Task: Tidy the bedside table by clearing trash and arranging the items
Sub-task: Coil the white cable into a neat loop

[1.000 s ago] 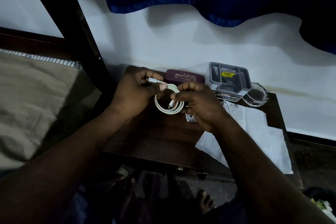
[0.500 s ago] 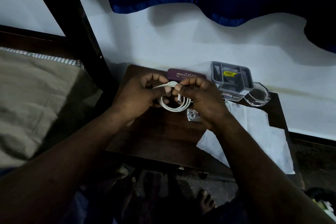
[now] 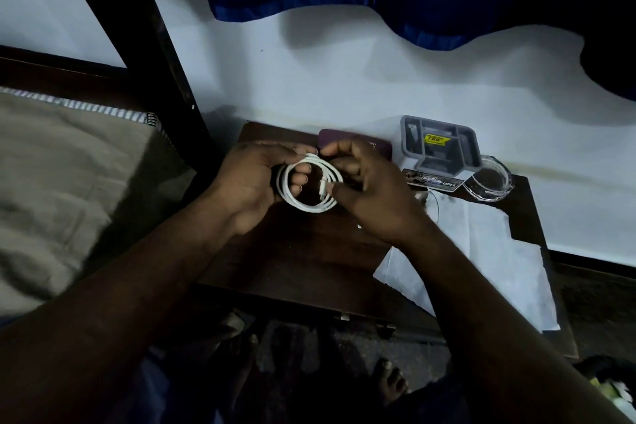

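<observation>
Left grip (image 3: 251,179) curls through the coiled white cable (image 3: 303,206), right grip (image 3: 371,189) pinches its plug end.

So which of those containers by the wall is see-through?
The round glass dish, rightmost; the grey tray and maroon case are opaque.

glossy white cable (image 3: 309,205), dark wood table (image 3: 303,251)

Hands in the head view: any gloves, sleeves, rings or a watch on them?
No. The left hand and right hand are ungloved, and both forearms are sleeveless as far as the frame shows. No ring, watch or wristband is visible, though the light is dim.
</observation>
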